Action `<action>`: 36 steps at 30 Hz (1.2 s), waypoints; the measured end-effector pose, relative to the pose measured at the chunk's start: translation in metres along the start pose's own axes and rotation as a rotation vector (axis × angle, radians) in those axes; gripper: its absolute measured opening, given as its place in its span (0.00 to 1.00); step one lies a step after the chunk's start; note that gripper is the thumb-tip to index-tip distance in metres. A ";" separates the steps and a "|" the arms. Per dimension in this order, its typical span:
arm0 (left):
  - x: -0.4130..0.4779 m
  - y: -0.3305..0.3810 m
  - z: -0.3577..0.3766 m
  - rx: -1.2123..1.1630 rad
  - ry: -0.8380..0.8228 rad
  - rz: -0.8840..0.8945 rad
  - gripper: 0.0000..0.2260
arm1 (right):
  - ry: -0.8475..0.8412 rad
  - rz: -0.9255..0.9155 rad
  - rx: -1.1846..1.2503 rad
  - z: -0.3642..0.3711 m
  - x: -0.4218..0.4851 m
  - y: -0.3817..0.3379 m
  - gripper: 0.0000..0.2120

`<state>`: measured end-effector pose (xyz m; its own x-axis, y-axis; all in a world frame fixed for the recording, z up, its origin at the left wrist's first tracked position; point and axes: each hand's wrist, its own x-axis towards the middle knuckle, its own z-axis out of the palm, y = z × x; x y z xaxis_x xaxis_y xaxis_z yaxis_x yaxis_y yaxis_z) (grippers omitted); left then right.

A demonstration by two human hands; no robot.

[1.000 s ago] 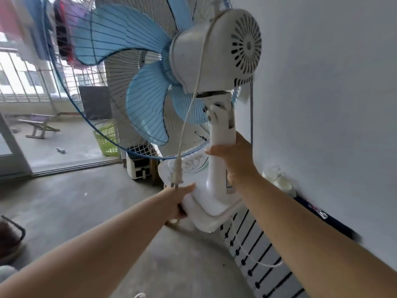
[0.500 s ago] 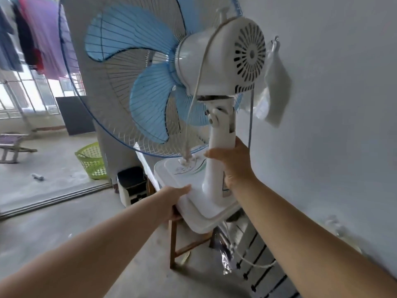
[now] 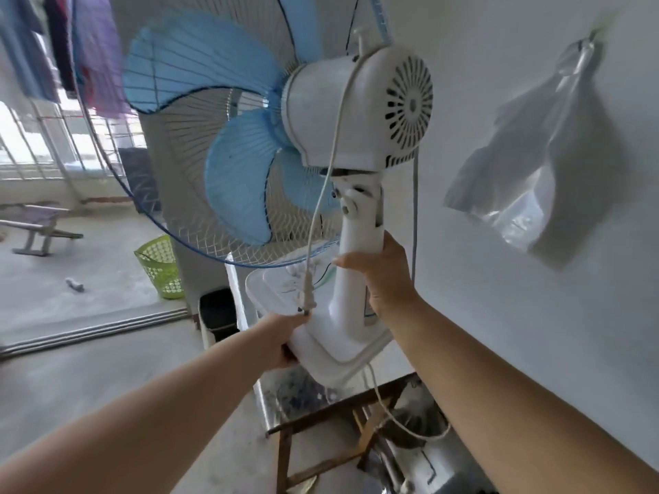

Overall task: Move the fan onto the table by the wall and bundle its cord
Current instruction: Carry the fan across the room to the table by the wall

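Note:
A white fan (image 3: 360, 112) with blue blades and a wire cage is held up in the air close to the wall. My right hand (image 3: 383, 276) grips its white neck just above the base. My left hand (image 3: 285, 336) holds the near left edge of the fan's base (image 3: 321, 347). The white cord (image 3: 330, 165) is draped over the motor housing, and its plug (image 3: 306, 297) dangles just above my left hand. Another length of cord loops down below the base. A small wooden table (image 3: 342, 411) stands under the fan by the wall.
The white wall (image 3: 499, 315) is close on the right, with a plastic bag (image 3: 535, 165) hanging from a hook. A black-and-white bin (image 3: 217, 311) and a green basket (image 3: 160, 267) stand on the concrete floor beyond. Clutter lies under the table. Clothes hang at upper left.
The fan has been carried closer to the wall and now hangs above the wooden table. The plug has swung down to my left hand. Both hands keep their hold.

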<state>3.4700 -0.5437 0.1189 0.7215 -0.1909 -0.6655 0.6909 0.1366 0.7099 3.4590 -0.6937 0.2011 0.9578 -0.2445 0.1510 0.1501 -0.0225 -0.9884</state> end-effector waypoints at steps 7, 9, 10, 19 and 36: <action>0.103 0.062 0.050 -0.233 0.047 0.030 0.18 | -0.232 0.038 -0.064 -0.026 0.155 0.030 0.22; 0.132 0.077 0.061 -0.281 0.104 0.022 0.20 | -0.308 0.054 -0.071 -0.031 0.195 0.038 0.20; 0.146 0.083 0.066 -0.312 0.131 0.007 0.20 | -0.347 0.063 -0.085 -0.033 0.214 0.043 0.19; 0.250 0.095 0.089 -0.470 0.334 -0.096 0.15 | -0.592 0.116 -0.114 -0.024 0.319 0.097 0.21; 0.314 0.047 0.051 -0.452 0.468 -0.203 0.16 | -0.760 0.279 -0.124 0.026 0.356 0.200 0.23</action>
<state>3.7268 -0.6467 -0.0455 0.4486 0.1708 -0.8772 0.6923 0.5544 0.4620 3.8361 -0.7600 0.0575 0.8675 0.4654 -0.1755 -0.1036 -0.1759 -0.9789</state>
